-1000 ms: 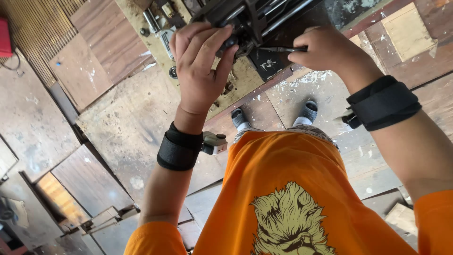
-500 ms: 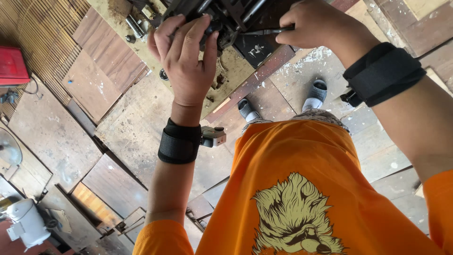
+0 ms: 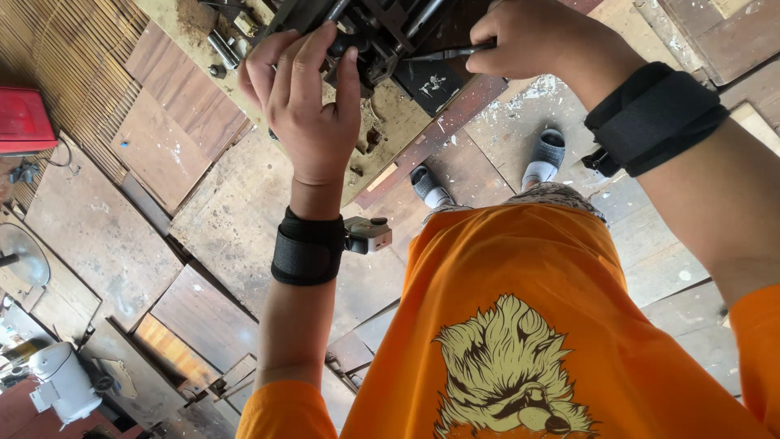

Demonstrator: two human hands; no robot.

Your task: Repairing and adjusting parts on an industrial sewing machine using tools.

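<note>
The left hand (image 3: 305, 106) lies with its fingers draped over a dark metal assembly (image 3: 370, 32) at the top of the view, the fingertips curled onto a black part of it; its grip is closed around that part, holding it steady. The right hand (image 3: 540, 36) pinches a thin dark tool (image 3: 443, 54) between thumb and fingers, so its grip is pressed together on the handle end, which is hidden inside the fist.

The tool's long axis runs nearly level across the view, from the right hand toward the left, and its tip meets the assembly just beside the left hand's fingers. The assembly thus lies between the 2 hands, touching the left one, with the right one reaching it only through the tool. The left hand is the nearer.

The assembly rests on a worn, dusty tabletop (image 3: 398, 138), where a few metal cylinders (image 3: 221, 49) lie near the left hand's knuckles. Both wrists wear black straps (image 3: 307, 248); the left one carries a small grey device. Below are an orange shirt (image 3: 504, 325), 2 grey shoes (image 3: 544, 156) and a floor of wooden boards (image 3: 97, 236), with a red box (image 3: 24, 122) at the left edge.
</note>
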